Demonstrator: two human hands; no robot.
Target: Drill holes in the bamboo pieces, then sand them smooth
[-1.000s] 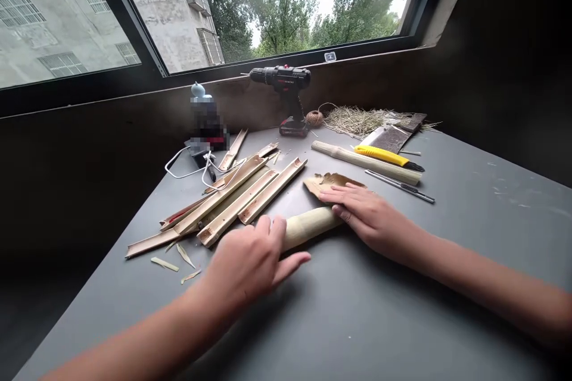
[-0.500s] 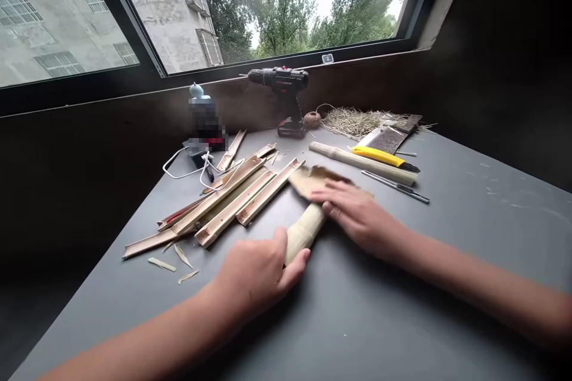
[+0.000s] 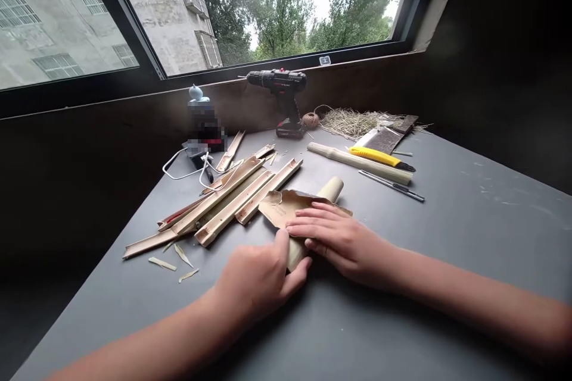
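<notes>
My left hand point(image 3: 263, 271) is closed around the near end of a pale bamboo piece point(image 3: 331, 189), which slants away from me over the table. Across the bamboo lies a sheet of sandpaper point(image 3: 279, 208), brown-backed with faint print and a torn, curling edge. My right hand point(image 3: 342, 238) presses the sheet down with its fingers together and wrapped over the bamboo, the thumb on the near side. The sheet and fingers hide the bamboo's middle. The two hands are nearly touching.
Split bamboo strips point(image 3: 235, 202) lie left of the hands, with shavings point(image 3: 163, 264) nearby. Behind stand a cordless drill point(image 3: 286, 98) and a twine ball point(image 3: 310, 120). To the right are another bamboo piece point(image 3: 333, 156), a yellow-handled saw point(image 3: 375, 156), a cleaver point(image 3: 379, 140) and a slim metal tool point(image 3: 391, 184).
My right hand has slid the sandpaper down along the bamboo toward my left hand, uncovering the bamboo's far end. My left hand keeps its grip in about the same spot.
</notes>
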